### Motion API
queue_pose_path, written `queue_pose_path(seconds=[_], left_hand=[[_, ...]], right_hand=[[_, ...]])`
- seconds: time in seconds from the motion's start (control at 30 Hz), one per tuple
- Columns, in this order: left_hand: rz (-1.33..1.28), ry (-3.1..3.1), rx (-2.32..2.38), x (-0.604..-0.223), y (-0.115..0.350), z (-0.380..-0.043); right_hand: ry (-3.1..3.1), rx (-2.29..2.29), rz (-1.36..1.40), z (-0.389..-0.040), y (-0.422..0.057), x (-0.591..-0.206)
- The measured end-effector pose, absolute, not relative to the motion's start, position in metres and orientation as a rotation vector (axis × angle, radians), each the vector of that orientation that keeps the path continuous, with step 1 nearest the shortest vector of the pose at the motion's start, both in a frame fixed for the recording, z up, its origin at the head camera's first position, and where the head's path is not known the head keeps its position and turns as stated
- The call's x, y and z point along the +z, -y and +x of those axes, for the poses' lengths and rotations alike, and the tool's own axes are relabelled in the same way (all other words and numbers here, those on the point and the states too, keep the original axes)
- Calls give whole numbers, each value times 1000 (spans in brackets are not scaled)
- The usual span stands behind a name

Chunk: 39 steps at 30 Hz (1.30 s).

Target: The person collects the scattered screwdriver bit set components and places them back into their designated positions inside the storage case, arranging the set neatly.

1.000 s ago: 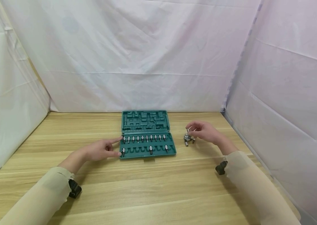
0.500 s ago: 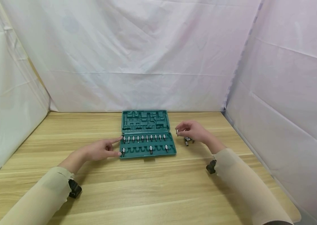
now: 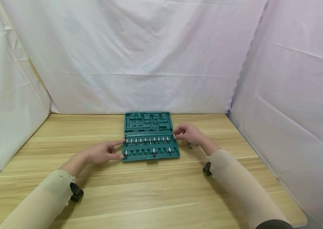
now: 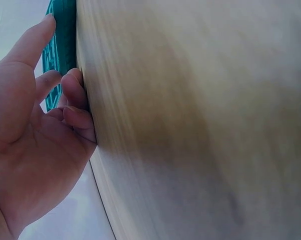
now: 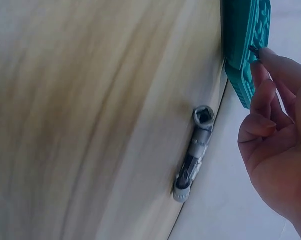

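A green socket case lies unfolded on the table, its lid toward the back. Bit sockets fill most of its upper row; the lower row holds three, at the left end, middle and right. My left hand spans the case's left edge, index finger and thumb straight and touching it, the other fingers loosely curled. My right hand pinches a bit socket between thumb and index finger at the upper row's right end. Only its dark tip shows past the fingers in the right wrist view.
Several loose bit sockets lie on the wooden table right of the case, partly hidden under my right hand in the head view. White cloth hangs behind the table and at both sides.
My right hand has lifted a bit socket from the loose pile and carried it left to the case's right edge. The left hand and the case have stayed in place.
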<state>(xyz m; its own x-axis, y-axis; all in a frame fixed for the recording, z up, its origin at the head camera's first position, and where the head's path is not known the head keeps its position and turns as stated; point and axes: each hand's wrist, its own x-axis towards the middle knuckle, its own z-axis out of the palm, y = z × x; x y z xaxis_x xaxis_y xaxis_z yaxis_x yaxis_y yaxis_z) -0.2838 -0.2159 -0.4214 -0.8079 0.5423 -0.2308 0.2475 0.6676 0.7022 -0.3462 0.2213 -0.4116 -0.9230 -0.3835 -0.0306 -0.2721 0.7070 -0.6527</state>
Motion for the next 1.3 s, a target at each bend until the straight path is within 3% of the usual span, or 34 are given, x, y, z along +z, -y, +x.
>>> queue_pose_path(seconds=[1.3], left_hand=[[618, -2458, 949, -422, 216, -284]], right_hand=[[-2725, -958, -275, -341, -198, -415]])
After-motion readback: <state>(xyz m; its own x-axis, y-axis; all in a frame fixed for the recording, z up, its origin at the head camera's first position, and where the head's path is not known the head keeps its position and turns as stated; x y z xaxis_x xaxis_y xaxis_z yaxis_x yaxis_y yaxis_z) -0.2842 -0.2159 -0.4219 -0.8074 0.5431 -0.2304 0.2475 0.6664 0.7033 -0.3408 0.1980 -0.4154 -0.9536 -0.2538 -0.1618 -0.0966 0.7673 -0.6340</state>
